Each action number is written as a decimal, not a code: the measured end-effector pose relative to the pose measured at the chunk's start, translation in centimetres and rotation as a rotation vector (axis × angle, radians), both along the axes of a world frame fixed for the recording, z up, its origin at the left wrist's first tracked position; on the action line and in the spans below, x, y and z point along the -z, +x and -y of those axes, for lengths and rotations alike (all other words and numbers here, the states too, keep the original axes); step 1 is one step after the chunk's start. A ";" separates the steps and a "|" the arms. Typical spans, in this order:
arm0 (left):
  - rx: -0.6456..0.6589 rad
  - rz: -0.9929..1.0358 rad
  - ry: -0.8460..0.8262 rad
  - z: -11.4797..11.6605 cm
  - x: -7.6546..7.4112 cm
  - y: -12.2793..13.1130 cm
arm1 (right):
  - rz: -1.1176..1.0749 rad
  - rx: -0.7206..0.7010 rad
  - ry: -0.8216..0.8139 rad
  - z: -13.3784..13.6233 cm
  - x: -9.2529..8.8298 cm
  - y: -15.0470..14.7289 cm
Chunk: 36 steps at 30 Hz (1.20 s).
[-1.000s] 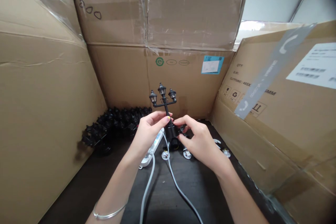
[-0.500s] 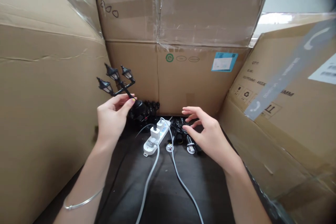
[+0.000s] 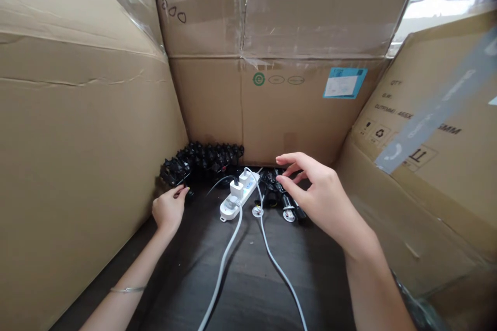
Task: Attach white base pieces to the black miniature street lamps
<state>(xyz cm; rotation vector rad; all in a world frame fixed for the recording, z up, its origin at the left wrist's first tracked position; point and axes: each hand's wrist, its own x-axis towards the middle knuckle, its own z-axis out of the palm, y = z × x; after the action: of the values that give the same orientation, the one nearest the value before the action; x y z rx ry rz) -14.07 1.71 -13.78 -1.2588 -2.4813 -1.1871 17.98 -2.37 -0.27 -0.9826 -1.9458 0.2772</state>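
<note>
My left hand (image 3: 169, 209) sits low at the front end of a heap of black miniature lamp posts (image 3: 202, 161), its thumb and forefinger close together against the heap. Whether those fingers hold anything is hidden. My right hand (image 3: 320, 191) hovers open, fingers apart, just above a cluster of black lamp parts (image 3: 269, 182). Two white round bases (image 3: 289, 215) lie below that cluster. Neither hand holds a lamp post that I can see.
A white power strip (image 3: 237, 196) with plugged-in white adapters lies between my hands, trailing a white cable (image 3: 224, 264) across the dark tabletop (image 3: 248, 289). Large cardboard cartons (image 3: 295, 114) wall off the back, left and right.
The three-headed lamp post raised in my left hand is no longer held up, and that hand has dropped to the heap. My right hand has barely moved; the view has tilted slightly.
</note>
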 end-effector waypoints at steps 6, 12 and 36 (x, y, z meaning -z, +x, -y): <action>-0.001 -0.003 -0.119 -0.8 0.8 -0.1 | 0.032 -0.003 -0.069 0.1 -0.2 0.4; 0.018 -0.016 -0.163 -1.4 1.2 0.0 | 0.055 -0.026 -0.144 0.2 -0.4 0.4; 0.048 -0.086 -0.217 -2.5 1.7 0.4 | -0.044 0.084 -0.168 -0.5 -0.6 2.6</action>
<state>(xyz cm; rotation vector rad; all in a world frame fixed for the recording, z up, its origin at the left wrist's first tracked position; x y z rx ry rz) -13.68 4.24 -15.50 -1.3955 -2.5853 -0.8714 20.62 -1.83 0.31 -1.1542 -1.8590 0.4166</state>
